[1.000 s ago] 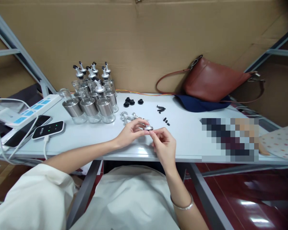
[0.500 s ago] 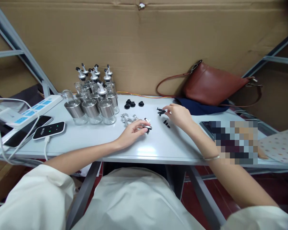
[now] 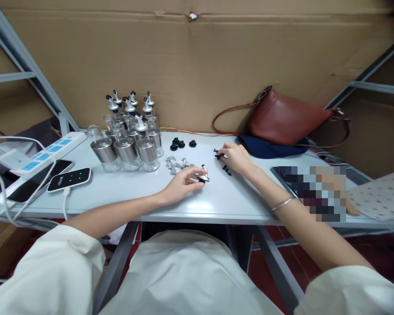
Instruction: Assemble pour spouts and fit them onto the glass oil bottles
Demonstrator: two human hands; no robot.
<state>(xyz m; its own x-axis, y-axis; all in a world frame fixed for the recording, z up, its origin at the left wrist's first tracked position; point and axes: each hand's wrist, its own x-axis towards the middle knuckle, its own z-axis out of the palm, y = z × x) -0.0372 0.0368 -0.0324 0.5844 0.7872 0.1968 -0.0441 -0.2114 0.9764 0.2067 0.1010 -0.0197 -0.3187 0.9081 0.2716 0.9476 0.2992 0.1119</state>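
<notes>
My left hand (image 3: 183, 183) pinches a silver pourer spout (image 3: 203, 178) with a black stopper underneath, low over the table. Just beyond its fingers lie several bare silver pourer spouts (image 3: 175, 166). My right hand (image 3: 237, 157) has its fingertips curled down on a few small black parts (image 3: 218, 154); the fingers partly hide them. More small black pieces (image 3: 226, 169) rest on the table below that hand. Farther back sit several black rubber stoppers (image 3: 192, 143).
At the left stand several glass bottles with steel bands (image 3: 126, 151), some fitted with pourers. A power strip (image 3: 52, 151), a phone (image 3: 39, 180) and a white-edged device (image 3: 70, 179) with cables lie farther left. A brown handbag (image 3: 282, 118) rests on dark blue cloth (image 3: 265, 149).
My right hand has shifted left, its fingertips now over the small black parts. My left hand still holds the pourer spout, which is tilted differently and slightly farther right.
</notes>
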